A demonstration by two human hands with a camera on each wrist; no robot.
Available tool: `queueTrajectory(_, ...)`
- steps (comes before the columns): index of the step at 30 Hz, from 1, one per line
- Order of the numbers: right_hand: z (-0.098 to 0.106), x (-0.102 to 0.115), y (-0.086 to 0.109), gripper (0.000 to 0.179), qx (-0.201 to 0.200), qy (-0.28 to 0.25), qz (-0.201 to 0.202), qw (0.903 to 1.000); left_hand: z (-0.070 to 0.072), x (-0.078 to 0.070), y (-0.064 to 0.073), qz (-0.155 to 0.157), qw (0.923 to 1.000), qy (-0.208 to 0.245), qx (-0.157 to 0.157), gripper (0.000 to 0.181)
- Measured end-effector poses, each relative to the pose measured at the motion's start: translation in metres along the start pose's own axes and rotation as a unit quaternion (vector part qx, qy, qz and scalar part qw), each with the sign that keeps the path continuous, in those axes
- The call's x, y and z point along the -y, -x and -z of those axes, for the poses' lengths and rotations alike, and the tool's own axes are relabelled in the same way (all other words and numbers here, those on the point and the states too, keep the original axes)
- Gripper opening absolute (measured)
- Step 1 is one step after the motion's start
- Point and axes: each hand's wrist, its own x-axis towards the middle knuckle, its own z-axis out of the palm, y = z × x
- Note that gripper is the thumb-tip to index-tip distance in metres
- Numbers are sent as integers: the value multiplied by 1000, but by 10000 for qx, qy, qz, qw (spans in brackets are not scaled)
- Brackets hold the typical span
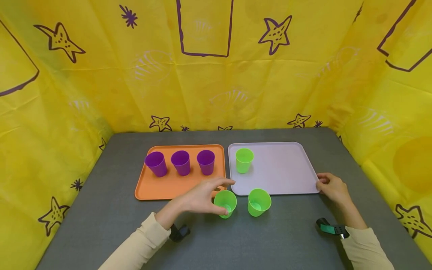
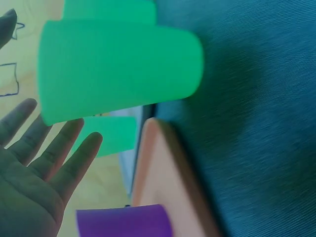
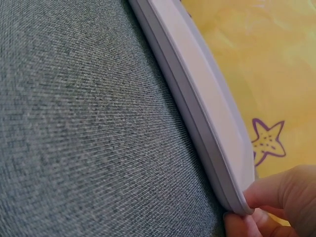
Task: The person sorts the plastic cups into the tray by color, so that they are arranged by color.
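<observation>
My left hand [image 1: 202, 197] reaches round a green cup [image 1: 225, 204] on the grey table, thumb and fingers spread apart. The left wrist view shows the fingers [image 2: 64, 153] nearly straight beside that cup [image 2: 121, 69]; contact is hard to tell. A second green cup [image 1: 259, 202] stands just right of it, before the pale lilac tray [image 1: 276, 168]. Another green cup [image 1: 244, 160] stands on that tray's left end. At the tray's near right corner, my right hand [image 1: 334, 187] pinches the rim, thumb [image 3: 276, 190] on top and fingers below.
An orange tray [image 1: 168, 192] lies left of the lilac one, bearing three purple cups [image 1: 156, 164] in a row. The grey table [image 1: 270, 243] meets yellow patterned cloth [image 1: 209, 86] at the back and sides.
</observation>
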Motion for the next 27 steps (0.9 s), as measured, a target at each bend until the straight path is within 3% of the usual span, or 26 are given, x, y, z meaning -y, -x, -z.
queueTrajectory(9,3,2,0,38,99,32,14,9999,-17,10,9,45,9998,-37,-179,79)
queueTrajectory(27,3,1,1,40,273,0,-74,9996,-29,15,11,445,9967,294,-610,73)
